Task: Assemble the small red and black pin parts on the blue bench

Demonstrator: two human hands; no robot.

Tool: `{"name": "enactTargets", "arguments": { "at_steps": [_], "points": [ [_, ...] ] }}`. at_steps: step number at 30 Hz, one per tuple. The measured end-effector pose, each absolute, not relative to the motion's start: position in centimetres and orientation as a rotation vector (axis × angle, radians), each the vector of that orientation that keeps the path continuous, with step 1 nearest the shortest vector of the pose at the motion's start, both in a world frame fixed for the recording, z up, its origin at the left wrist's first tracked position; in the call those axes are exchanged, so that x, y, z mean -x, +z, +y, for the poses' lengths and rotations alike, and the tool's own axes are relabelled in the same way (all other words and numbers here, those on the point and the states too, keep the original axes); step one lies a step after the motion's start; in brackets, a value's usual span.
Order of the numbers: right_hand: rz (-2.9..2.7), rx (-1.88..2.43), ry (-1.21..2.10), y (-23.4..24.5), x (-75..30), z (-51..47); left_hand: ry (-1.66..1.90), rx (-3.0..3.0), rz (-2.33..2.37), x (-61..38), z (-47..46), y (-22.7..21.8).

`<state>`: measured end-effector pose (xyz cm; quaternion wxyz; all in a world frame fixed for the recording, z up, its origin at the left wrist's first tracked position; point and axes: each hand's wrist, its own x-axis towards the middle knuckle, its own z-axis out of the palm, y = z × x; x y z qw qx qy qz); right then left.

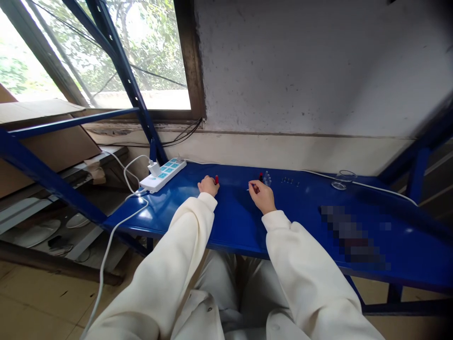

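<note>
My left hand (208,185) is over the blue tabletop, its fingers closed around a small red object (217,179) whose top sticks out beside them. To the right, my right hand (262,195) has its fingers pinched together. A thin pale tip (247,190) shows at the fingertips, too small to name. Just behind the right hand stand a group of small clear tube-like pieces (267,179) and a small red and black item (261,176). Several tiny clear pieces (288,181) are in a row farther right.
A white power strip (163,175) with a plugged-in adapter lies on the table's left end, its cable hanging down. A clear glass (345,178) is at the back right. A blurred-out dark item (350,233) lies in front of it. Blue frame posts (136,94) flank the blue table (233,222).
</note>
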<state>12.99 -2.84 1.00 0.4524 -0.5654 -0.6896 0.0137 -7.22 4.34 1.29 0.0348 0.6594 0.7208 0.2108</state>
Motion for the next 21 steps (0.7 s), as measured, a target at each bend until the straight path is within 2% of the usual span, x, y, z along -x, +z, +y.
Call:
{"name": "enactTargets", "arguments": {
  "at_steps": [9,13,17,21],
  "points": [
    [-1.165,1.588,-0.147,2.1,-15.2,-2.5,0.677,-1.89,2.242,7.5,3.9,1.3],
    [-1.127,1.972,-0.01,2.1,-16.5,-2.4,0.994,-1.991,2.268,6.1,1.5,2.3],
    [-1.25,2.251,0.14,1.4,-16.8,-2.2,1.181,-2.37,1.959,2.3,-1.4,3.4],
    [-1.336,2.313,0.151,0.8,-16.6,-1.8,1.012,-2.594,1.69,-2.3,-3.0,3.2]
  ]
}}
